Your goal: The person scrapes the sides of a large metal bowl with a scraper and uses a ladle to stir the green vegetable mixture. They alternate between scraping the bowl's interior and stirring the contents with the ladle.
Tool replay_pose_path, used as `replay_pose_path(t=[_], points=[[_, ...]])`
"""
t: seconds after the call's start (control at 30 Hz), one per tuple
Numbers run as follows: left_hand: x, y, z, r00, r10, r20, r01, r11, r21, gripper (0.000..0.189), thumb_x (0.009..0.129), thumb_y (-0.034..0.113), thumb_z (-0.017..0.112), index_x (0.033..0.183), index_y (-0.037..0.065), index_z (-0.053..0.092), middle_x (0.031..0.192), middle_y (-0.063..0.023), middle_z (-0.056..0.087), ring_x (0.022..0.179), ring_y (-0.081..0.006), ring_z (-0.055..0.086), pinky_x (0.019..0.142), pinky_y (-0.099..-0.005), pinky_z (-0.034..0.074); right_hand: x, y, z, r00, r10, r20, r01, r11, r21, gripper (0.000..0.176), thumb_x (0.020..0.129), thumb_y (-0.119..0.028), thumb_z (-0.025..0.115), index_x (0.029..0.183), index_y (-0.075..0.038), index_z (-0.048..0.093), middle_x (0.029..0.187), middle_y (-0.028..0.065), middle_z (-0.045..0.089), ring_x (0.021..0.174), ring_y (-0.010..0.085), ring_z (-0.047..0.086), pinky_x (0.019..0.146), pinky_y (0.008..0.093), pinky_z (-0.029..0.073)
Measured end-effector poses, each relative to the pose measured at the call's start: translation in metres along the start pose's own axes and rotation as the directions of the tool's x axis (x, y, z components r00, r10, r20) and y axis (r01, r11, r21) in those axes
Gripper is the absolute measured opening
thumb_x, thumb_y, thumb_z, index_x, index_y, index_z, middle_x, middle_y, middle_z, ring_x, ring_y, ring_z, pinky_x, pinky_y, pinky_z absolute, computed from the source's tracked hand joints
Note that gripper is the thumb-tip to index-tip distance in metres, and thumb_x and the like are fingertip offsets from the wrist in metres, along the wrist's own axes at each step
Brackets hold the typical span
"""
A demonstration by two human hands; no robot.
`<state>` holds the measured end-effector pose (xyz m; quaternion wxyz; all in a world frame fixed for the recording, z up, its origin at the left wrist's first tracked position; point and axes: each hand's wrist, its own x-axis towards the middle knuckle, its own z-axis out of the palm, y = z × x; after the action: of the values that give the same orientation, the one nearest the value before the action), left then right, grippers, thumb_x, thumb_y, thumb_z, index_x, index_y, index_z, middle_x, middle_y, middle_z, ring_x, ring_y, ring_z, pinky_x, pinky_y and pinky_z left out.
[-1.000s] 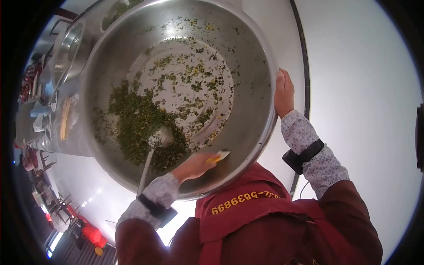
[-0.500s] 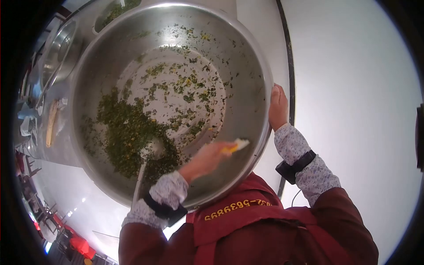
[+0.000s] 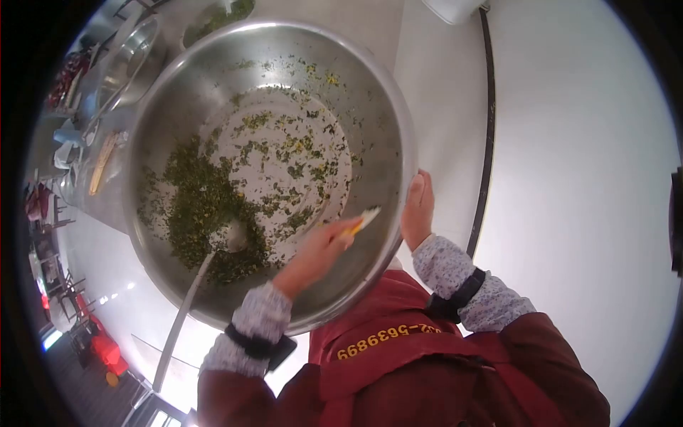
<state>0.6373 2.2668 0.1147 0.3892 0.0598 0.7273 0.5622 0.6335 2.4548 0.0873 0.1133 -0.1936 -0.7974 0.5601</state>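
In a large steel bowl (image 3: 388,107), chopped green herbs (image 3: 203,192) with yellow bits are heaped on the left side and scattered thinly over the bottom. My left hand (image 3: 316,252) reaches over the near rim, its fingers closed round a small yellow-and-white scraper-like tool (image 3: 364,219). That tool's pale end, dark at the tip, lies close to the bowl's right inner wall. Against the outer right rim rests my right hand (image 3: 418,213), its palm side to the metal. A ladle (image 3: 183,309) has its head in the herbs and its long handle over the near left rim.
Behind the big bowl stands a smaller container (image 3: 217,21) of greens. Another steel bowl (image 3: 135,60) with a utensil across it is at the far left, near a pale wooden stick (image 3: 103,164). A dark strip (image 3: 487,135) runs down the white surface on the right.
The view has shifted, so the bowl sits a little farther left. My right hand has slid nearer along the rim. My left hand has moved slightly away from me with the tool.
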Motion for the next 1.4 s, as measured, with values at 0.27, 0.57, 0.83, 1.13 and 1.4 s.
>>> replay_pose_path(t=[0.27, 0.57, 0.83, 1.13, 1.4], points=[[0.135, 0.035, 0.002, 0.911, -0.042, -0.410, -0.103, 0.940, -0.325, 0.037, 0.085, 0.017, 0.045, 0.118, 0.002, 0.050, 0.071, 0.0016, 0.048, 0.058, -0.0072, 0.044, 0.049, -0.0222, 0.038, 0.003, 0.012, 0.001, 0.992, 0.086, 0.091, -0.092, 0.993, 0.070, 0.040, 0.094, -0.027, 0.028, 0.118, 0.004, 0.037, 0.104, 0.0219, 0.051, 0.098, 0.0282, 0.049, 0.087, 0.0336, 0.037], [0.008, -0.031, 0.006, 0.991, -0.131, -0.003, 0.128, 0.961, 0.246, 0.029, 0.083, 0.014, 0.047, 0.108, 0.002, 0.056, 0.080, -0.0140, 0.061, 0.073, -0.0240, 0.058, 0.066, -0.0354, 0.044, 0.006, 0.016, -0.003, 0.940, 0.235, 0.248, -0.270, 0.955, 0.120, 0.054, 0.094, -0.031, 0.028, 0.129, 0.010, 0.023, 0.125, 0.0245, 0.039, 0.117, 0.0298, 0.038, 0.099, 0.0314, 0.028], [0.173, -0.061, -0.017, 0.823, 0.007, -0.567, 0.058, 0.994, 0.097, 0.034, 0.082, 0.020, 0.051, 0.111, 0.002, 0.055, 0.097, -0.0199, 0.061, 0.090, -0.0309, 0.058, 0.079, -0.0364, 0.044, 0.027, 0.010, -0.024, 0.836, 0.225, 0.501, -0.350, 0.921, 0.170, 0.045, 0.094, -0.037, 0.029, 0.117, 0.000, 0.040, 0.098, 0.0117, 0.054, 0.085, 0.0172, 0.054, 0.077, 0.0306, 0.044], [0.030, -0.065, -0.017, 0.999, 0.020, 0.031, -0.027, 0.967, 0.252, 0.031, 0.084, 0.021, 0.053, 0.110, 0.004, 0.056, 0.101, -0.0146, 0.061, 0.089, -0.0258, 0.059, 0.080, -0.0357, 0.045, 0.200, -0.029, 0.003, 0.786, 0.160, 0.598, -0.304, 0.941, 0.148, 0.037, 0.091, -0.039, 0.039, 0.106, -0.007, 0.051, 0.082, 0.0013, 0.055, 0.070, 0.0093, 0.051, 0.065, 0.0231, 0.041], [0.195, -0.022, -0.061, 0.693, 0.043, -0.720, -0.051, 0.999, 0.011, 0.031, 0.082, 0.023, 0.055, 0.104, 0.003, 0.059, 0.085, -0.0172, 0.063, 0.079, -0.0291, 0.061, 0.070, -0.0381, 0.047, 0.256, -0.055, 0.096, 0.830, -0.113, 0.547, 0.211, 0.970, -0.120, 0.038, 0.093, -0.033, 0.034, 0.105, 0.000, 0.051, 0.088, 0.0066, 0.051, 0.082, 0.0184, 0.047, 0.079, 0.0302, 0.039]])
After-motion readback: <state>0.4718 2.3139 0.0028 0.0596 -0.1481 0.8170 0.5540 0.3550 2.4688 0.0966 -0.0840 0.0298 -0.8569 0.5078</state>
